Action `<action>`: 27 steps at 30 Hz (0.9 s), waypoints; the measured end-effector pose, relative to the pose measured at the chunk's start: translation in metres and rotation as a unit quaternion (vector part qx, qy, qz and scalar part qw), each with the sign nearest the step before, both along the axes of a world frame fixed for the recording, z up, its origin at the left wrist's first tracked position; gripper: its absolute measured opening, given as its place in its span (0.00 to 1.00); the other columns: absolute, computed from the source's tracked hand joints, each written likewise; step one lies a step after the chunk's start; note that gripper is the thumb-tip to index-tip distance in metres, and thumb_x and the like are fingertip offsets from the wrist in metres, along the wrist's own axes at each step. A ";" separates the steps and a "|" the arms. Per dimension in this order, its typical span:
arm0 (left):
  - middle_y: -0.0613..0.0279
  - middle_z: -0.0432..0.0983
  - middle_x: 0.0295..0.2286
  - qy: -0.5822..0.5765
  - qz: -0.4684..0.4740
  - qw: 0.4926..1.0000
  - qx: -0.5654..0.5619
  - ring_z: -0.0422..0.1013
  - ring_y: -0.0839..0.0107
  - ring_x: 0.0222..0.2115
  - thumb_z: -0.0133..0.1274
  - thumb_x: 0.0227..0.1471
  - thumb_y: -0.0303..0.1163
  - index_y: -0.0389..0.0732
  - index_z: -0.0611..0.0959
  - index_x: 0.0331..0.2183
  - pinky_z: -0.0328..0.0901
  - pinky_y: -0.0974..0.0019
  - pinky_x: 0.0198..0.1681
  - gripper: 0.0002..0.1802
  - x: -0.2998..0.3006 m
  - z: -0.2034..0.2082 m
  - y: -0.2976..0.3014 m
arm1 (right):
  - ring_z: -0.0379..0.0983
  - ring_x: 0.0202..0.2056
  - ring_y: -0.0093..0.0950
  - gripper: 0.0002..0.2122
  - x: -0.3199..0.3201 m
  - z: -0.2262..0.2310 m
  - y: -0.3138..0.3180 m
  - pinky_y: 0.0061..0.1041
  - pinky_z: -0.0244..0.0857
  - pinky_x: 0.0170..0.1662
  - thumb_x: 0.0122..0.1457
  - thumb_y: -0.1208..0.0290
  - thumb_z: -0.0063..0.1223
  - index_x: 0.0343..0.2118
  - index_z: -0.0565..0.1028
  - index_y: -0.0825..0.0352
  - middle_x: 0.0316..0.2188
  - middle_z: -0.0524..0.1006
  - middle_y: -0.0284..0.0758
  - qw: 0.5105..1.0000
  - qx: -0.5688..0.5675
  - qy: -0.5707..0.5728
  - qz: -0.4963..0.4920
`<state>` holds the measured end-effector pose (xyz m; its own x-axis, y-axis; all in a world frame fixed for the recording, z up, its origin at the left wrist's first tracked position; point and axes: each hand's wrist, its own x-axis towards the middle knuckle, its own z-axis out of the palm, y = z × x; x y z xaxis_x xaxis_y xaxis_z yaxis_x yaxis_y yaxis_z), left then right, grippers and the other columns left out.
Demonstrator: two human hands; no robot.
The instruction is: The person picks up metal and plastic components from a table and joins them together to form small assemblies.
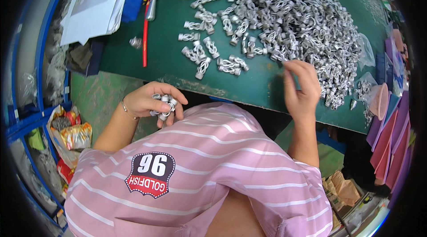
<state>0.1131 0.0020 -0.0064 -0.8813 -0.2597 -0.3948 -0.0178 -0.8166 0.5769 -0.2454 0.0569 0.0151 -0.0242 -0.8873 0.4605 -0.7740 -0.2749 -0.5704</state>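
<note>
The left hand (153, 100) is curled shut around several metal clips (163, 105) near the table (147, 54) edge; the right hand (301, 86) pinches at the far clip pile (293, 14).

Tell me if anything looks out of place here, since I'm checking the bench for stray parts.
One small metal part lies alone on the green table, left of the red pen and apart from the big pile of metal clips. Otherwise nothing looks spilled or damaged.
</note>
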 end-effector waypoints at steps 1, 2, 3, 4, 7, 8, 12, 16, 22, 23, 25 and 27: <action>0.44 0.74 0.34 -0.060 0.010 0.998 0.015 0.75 0.63 0.28 0.52 0.48 0.28 0.28 0.70 0.44 0.71 0.70 0.22 0.21 0.002 -0.009 0.003 | 0.71 0.33 0.35 0.07 0.011 -0.003 -0.003 0.27 0.64 0.38 0.45 0.83 0.54 0.30 0.75 0.69 0.30 0.74 0.39 1.000 0.003 -0.009 0.025; 0.45 0.73 0.34 -0.121 0.020 0.992 0.027 0.75 0.63 0.29 0.52 0.49 0.28 0.29 0.70 0.44 0.71 0.69 0.23 0.21 0.000 -0.019 0.006 | 0.70 0.32 0.35 0.07 0.021 -0.005 -0.008 0.28 0.63 0.37 0.45 0.82 0.54 0.30 0.75 0.69 0.29 0.74 0.38 0.998 0.017 -0.031 0.052; 0.45 0.73 0.35 -0.181 0.029 0.982 0.039 0.75 0.63 0.30 0.51 0.49 0.29 0.29 0.70 0.44 0.72 0.67 0.24 0.21 -0.001 -0.031 0.009 | 0.70 0.31 0.36 0.07 0.030 -0.007 -0.011 0.28 0.63 0.36 0.45 0.82 0.54 0.30 0.74 0.69 0.29 0.74 0.38 0.995 0.030 -0.053 0.076; 0.50 0.72 0.38 -0.187 0.047 0.981 0.006 0.74 0.64 0.34 0.51 0.50 0.30 0.33 0.71 0.44 0.72 0.65 0.29 0.19 -0.002 -0.049 0.011 | 0.70 0.32 0.36 0.08 0.036 -0.007 -0.015 0.30 0.63 0.36 0.45 0.81 0.55 0.30 0.74 0.69 0.30 0.74 0.38 0.993 0.020 -0.041 0.113; 0.59 0.73 0.39 -0.176 0.139 0.974 -0.007 0.71 0.65 0.39 0.46 0.53 0.28 0.39 0.72 0.45 0.69 0.62 0.39 0.15 -0.045 -0.084 0.013 | 0.67 0.35 0.38 0.13 0.051 -0.008 -0.020 0.32 0.62 0.38 0.44 0.79 0.55 0.35 0.72 0.69 0.34 0.71 0.39 0.987 0.066 0.013 0.143; 0.56 0.72 0.41 -0.143 0.160 0.955 -0.207 0.69 0.63 0.42 0.46 0.53 0.29 0.39 0.73 0.44 0.67 0.62 0.42 0.15 -0.066 -0.094 0.010 | 0.67 0.36 0.38 0.14 0.052 -0.009 -0.019 0.32 0.61 0.39 0.44 0.79 0.56 0.37 0.71 0.69 0.34 0.71 0.39 0.987 0.085 -0.001 0.136; 0.53 0.71 0.43 -0.246 0.069 0.735 -0.628 0.67 0.60 0.44 0.46 0.53 0.31 0.39 0.73 0.44 0.63 0.62 0.46 0.16 -0.135 -0.091 -0.008 | 0.67 0.35 0.40 0.15 0.051 -0.007 -0.016 0.33 0.61 0.38 0.44 0.79 0.56 0.38 0.70 0.71 0.33 0.70 0.42 0.990 0.113 -0.009 0.088; 0.51 0.70 0.43 -0.305 -0.087 0.716 -0.621 0.67 0.58 0.44 0.46 0.52 0.32 0.40 0.73 0.44 0.62 0.61 0.47 0.16 -0.158 -0.080 -0.018 | 0.67 0.34 0.38 0.09 0.053 -0.011 -0.013 0.33 0.62 0.37 0.44 0.79 0.56 0.31 0.72 0.70 0.31 0.70 0.40 0.993 0.093 0.022 0.064; 0.48 0.69 0.44 -0.331 -0.126 0.744 -0.566 0.66 0.55 0.45 0.46 0.52 0.33 0.40 0.73 0.44 0.61 0.61 0.49 0.17 -0.116 -0.064 -0.007 | 0.68 0.31 0.37 0.07 0.052 -0.016 -0.016 0.31 0.62 0.35 0.43 0.80 0.56 0.27 0.72 0.69 0.28 0.71 0.38 0.996 0.073 -0.008 0.059; 0.48 0.69 0.45 -0.338 -0.128 0.740 -0.567 0.66 0.55 0.45 0.46 0.52 0.33 0.40 0.73 0.44 0.60 0.61 0.49 0.17 -0.103 -0.062 -0.003 | 0.68 0.31 0.36 0.07 0.052 -0.015 -0.016 0.31 0.61 0.35 0.42 0.80 0.56 0.27 0.72 0.68 0.28 0.72 0.38 0.995 0.072 -0.009 0.061; 0.46 0.67 0.45 -0.351 -0.136 0.725 -0.576 0.65 0.52 0.45 0.47 0.51 0.34 0.40 0.73 0.44 0.59 0.60 0.49 0.18 -0.068 -0.061 0.011 | 0.68 0.30 0.35 0.08 0.051 -0.015 -0.016 0.30 0.61 0.34 0.41 0.81 0.56 0.26 0.71 0.67 0.27 0.72 0.36 0.996 0.063 0.000 0.060; 0.45 0.69 0.43 -0.345 -0.176 0.702 -0.598 0.65 0.50 0.44 0.48 0.50 0.34 0.39 0.74 0.43 0.60 0.58 0.48 0.18 -0.029 -0.055 0.022 | 0.69 0.29 0.34 0.08 0.046 -0.016 -0.016 0.30 0.60 0.34 0.40 0.82 0.56 0.25 0.71 0.66 0.26 0.73 0.35 0.997 0.048 -0.002 0.058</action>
<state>0.0840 0.0244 -0.0616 -0.6794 -0.5837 -0.4445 -0.7095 0.3684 0.6007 -0.1992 0.0408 -0.0008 0.0790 -0.9243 0.3735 -0.7374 -0.3063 -0.6020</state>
